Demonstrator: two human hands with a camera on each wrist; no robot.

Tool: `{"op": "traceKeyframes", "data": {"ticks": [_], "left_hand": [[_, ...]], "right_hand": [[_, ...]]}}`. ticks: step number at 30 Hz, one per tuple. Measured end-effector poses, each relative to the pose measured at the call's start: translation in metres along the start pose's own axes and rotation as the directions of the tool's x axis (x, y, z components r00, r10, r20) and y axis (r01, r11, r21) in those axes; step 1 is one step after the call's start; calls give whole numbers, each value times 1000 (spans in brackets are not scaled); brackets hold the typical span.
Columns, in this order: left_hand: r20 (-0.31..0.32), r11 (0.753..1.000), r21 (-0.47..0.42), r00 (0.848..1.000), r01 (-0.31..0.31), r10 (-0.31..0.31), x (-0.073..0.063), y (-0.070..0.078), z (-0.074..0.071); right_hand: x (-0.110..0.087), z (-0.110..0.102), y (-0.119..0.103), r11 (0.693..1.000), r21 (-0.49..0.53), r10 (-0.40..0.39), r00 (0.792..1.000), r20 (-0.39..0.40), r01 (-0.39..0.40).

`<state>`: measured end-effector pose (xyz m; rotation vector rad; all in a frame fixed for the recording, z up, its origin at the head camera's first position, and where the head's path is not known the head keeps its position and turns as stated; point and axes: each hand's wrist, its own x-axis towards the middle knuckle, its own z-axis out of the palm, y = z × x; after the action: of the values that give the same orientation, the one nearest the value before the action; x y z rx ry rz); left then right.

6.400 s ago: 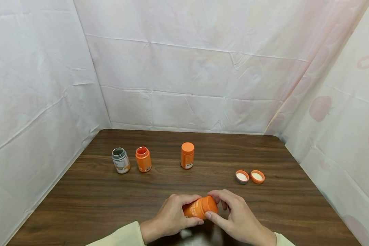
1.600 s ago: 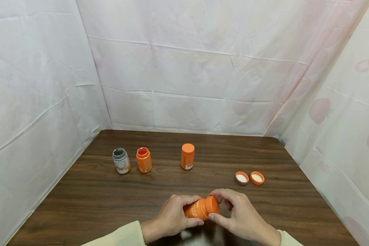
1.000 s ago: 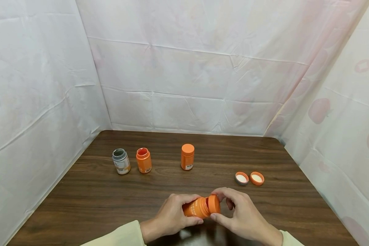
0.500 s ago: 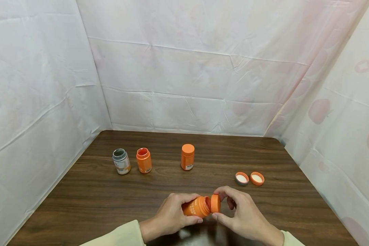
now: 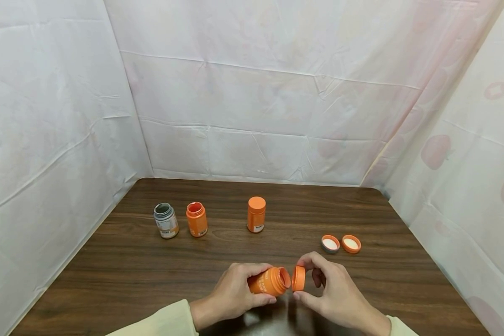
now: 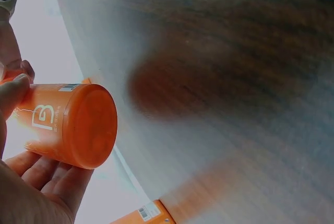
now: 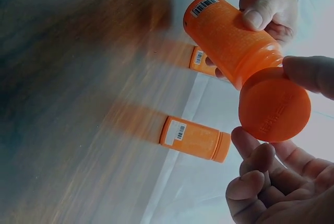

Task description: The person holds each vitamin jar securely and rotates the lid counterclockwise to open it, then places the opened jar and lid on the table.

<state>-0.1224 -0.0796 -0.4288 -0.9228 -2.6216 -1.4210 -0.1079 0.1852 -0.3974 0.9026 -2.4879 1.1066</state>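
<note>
My left hand (image 5: 235, 291) grips an orange bottle (image 5: 269, 282), tilted so its uncapped mouth faces right. The bottle's round base shows in the left wrist view, with fingers below it and the thumb above. A little to the right of the mouth, my right hand (image 5: 333, 291) pinches the orange cap (image 5: 299, 278) between thumb and fingertips. The cap stands on edge, apart from the bottle's neck, its hollow side toward it. In the right wrist view the cap's flat top (image 7: 274, 110) overlaps the neck.
On the wooden table (image 5: 122, 280) stand an uncapped grey bottle (image 5: 166, 221), an uncapped orange bottle (image 5: 197, 220) and a capped orange bottle (image 5: 256, 215). Two caps, one grey-sided (image 5: 330, 244) and one orange (image 5: 351, 243), lie hollow side up at the right. White sheeting (image 5: 252, 93) surrounds the table.
The cap, seated on the bottle earlier, has come off. My right hand has drawn it to the right, opening a gap at the neck. The left hand and bottle have barely moved.
</note>
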Motion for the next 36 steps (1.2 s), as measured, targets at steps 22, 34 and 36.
{"op": "traceKeyframes", "data": {"ticks": [22,34,36], "left_hand": [[19,1000,-4,1000,19,-19,1,1,0],[21,999,3,999,33,-33,0,1,-1],[23,999,-1,999,34,-34,0,1,-2]], "right_hand": [[-5,-2,8,995,75,65,998,5,-65],[-5,-4,11,992,101,71,997,19,-73],[-6,-4,11,991,102,81,997,20,-82]]}}
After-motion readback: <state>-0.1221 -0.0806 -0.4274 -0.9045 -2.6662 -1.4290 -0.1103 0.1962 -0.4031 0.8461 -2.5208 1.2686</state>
